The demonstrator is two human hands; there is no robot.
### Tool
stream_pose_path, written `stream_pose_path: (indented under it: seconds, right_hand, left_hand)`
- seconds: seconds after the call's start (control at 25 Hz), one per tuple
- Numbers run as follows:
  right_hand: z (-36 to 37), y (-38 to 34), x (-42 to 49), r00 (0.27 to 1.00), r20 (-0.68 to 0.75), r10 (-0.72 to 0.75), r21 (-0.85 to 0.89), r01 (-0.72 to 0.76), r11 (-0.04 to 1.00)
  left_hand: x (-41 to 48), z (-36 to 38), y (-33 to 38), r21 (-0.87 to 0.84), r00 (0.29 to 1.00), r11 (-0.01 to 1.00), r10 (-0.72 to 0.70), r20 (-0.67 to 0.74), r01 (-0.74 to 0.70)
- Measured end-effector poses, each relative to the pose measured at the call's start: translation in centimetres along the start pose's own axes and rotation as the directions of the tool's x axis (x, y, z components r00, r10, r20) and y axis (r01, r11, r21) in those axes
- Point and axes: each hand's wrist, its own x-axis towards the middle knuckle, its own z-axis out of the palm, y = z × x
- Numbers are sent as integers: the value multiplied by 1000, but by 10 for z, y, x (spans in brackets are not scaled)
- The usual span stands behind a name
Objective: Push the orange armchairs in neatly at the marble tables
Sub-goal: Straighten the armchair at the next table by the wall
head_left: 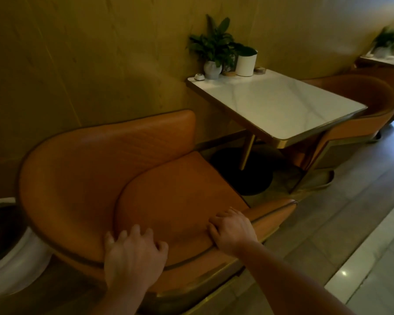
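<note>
At the near armchair [127, 178], open seat front facing the marble desk [275, 103], I have left hand [132, 258] and right hand [232, 230] curled over its near rim.

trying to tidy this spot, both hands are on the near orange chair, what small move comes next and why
Probably slide the near orange leather armchair forward toward the white marble table. Both the left hand and right hand already rest on its near rim, and dark floor and the table's black round base show between seat and table.
</note>
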Motion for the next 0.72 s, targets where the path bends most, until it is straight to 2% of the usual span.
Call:
stream_pose_path:
  seconds: [0.28,0.48,0.72]
  right_hand:
    - [-17,56,65,990,125,59,-48,-53,997]
    - [-19,87,113,994,93,51,-47,-47,998]
    - [-18,119,181,999,35,0,10,0,1000]
  left_hand:
    - [43,-14,60,-129,1000,992,-3,7,4]
    - [83,-21,82,-188,1000,982,14,-8,-16]
    - [143,-33,102,-186,998,981,-57,-11,54]
